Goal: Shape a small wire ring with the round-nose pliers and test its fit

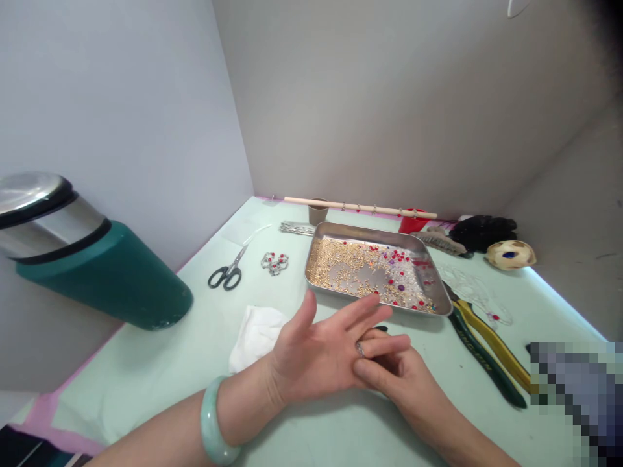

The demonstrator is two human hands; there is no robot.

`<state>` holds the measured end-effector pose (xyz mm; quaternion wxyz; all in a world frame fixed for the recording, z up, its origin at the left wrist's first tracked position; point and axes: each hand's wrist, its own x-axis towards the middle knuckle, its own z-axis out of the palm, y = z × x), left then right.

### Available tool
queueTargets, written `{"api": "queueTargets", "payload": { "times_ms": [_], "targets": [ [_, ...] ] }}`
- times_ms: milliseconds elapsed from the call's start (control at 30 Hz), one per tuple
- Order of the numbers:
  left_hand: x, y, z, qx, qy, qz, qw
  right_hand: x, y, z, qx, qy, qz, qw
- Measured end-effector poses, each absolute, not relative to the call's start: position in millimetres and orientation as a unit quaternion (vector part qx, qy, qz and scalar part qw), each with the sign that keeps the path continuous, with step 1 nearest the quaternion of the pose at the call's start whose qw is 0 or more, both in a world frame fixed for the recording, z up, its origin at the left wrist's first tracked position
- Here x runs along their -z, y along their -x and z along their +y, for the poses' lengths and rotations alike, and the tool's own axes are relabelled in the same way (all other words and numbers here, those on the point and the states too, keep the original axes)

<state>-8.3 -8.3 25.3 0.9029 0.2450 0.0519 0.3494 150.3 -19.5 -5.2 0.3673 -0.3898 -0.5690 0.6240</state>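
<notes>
My left hand (324, 353) is palm up with its fingers spread, a pale green bangle (214, 421) on its wrist. A silvery ring (359, 349) sits round one of its fingers. The thumb and fingers of my right hand (402, 373) are closed at that finger, beside the ring; its fingertips are partly hidden. Just beyond the hands lies a metal tray (318, 290) with gold, clear, red and purple beads. A white cloth (257, 337) is left of my left hand. Red-beaded wire pieces (275, 263) lie left of the tray.
A green bottle (107, 279) stands at the left, near scissors (226, 275). Pliers (491, 350) lie at the right. Behind the tray are a wooden stick (311, 202), a brown cup (318, 213) and a red cup (413, 222). Walls rise behind the table.
</notes>
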Motion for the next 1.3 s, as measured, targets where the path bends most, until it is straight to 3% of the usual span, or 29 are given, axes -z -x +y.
{"api": "queueTargets", "payload": {
  "times_ms": [600,733,867,1100,1300],
  "targets": [
    [-29.2,17.3,-4.4,-0.315,-0.341,0.056,0.884,10.3,-163.3,-17.0,-0.652,0.377,-0.466,0.463],
    [-29.5,18.9,-0.3,-0.361,-0.398,0.130,0.833,9.1,-169.9,-10.4,-0.626,0.396,-0.453,0.496],
    [-20.3,14.4,2.6,-0.392,-0.473,0.315,0.724,13.8,-167.8,-10.9,-0.586,0.437,-0.511,0.453],
    [-8.7,5.6,2.9,-0.365,-0.529,0.407,0.649,9.7,-157.4,-19.6,-0.508,0.496,-0.583,0.396],
    [-6.2,10.6,7.6,-0.367,-0.467,0.416,0.689,9.9,-157.4,-23.5,-0.420,0.485,-0.666,0.380]
  ]
}}
